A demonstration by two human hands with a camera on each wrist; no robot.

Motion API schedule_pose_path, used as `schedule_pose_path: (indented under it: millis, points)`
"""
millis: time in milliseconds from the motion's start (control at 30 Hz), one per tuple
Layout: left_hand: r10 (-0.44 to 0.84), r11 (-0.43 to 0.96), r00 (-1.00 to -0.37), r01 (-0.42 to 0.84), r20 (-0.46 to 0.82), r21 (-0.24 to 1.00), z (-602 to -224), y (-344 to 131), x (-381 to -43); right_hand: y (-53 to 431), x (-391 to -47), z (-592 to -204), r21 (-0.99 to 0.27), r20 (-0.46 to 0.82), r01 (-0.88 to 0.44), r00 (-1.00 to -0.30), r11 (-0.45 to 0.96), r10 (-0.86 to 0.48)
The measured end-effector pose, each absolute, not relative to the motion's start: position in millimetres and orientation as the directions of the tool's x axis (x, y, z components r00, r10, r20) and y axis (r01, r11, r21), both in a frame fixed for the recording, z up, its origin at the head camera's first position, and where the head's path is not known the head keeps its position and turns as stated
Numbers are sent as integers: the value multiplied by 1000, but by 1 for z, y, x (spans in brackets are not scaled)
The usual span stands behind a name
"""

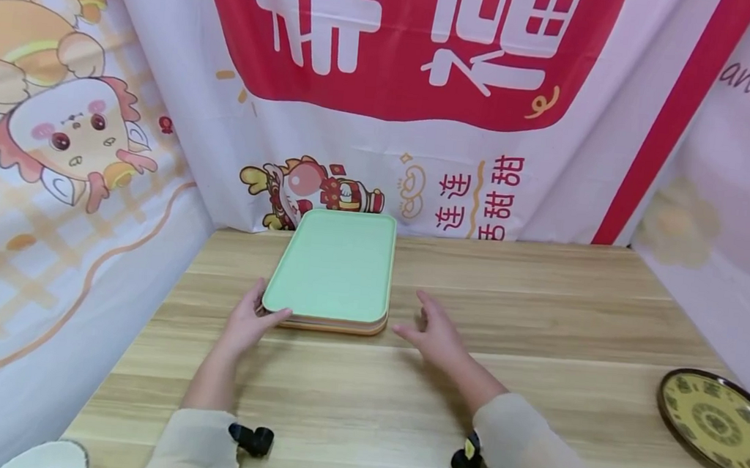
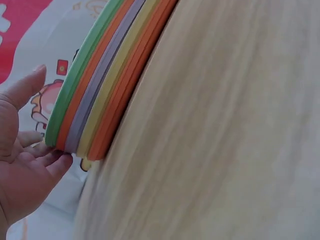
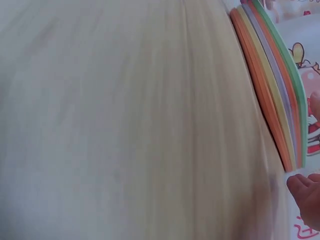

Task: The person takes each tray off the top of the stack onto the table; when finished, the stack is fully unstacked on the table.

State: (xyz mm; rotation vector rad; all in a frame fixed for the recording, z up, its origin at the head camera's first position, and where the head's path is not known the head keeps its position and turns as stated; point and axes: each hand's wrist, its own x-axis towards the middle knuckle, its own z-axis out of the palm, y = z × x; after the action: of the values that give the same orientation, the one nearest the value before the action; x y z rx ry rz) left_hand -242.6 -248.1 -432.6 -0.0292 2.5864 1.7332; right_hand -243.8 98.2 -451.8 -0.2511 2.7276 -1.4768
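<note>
A stack of rectangular trays lies on the wooden table, its top one a light green tray point(image 1: 339, 264). The left wrist view shows the coloured edges below it: an orange tray point(image 2: 85, 92), a purple one, a yellow one and another orange one. At the stack's near left corner is my left hand point(image 1: 250, 325), its fingertips at the trays' edge and the thumb raised apart from them. My right hand point(image 1: 436, 336) is held off to the right of the stack, thumb and fingers spread, with a gap to the trays and nothing in its grasp.
A yellow patterned round plate point(image 1: 720, 423) with a dark rim lies at the table's right edge. Part of a white dish point(image 1: 49, 458) shows at the lower left. Printed cloths point(image 1: 386, 95) hang behind the table and along both sides.
</note>
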Motion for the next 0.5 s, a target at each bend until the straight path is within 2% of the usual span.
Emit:
schedule_pose_path:
  millis: [267, 500]
  points:
    - [6, 238, -999, -34, -37, 971, -445, -254, -244, 71, -245, -459, -852, 60, -143, -982, 503, -178]
    - [-41, 245, -997, -71, -63, 967, -451, -259, -246, 56, -251, -463, -891, 86, -175, -971, 419, -222]
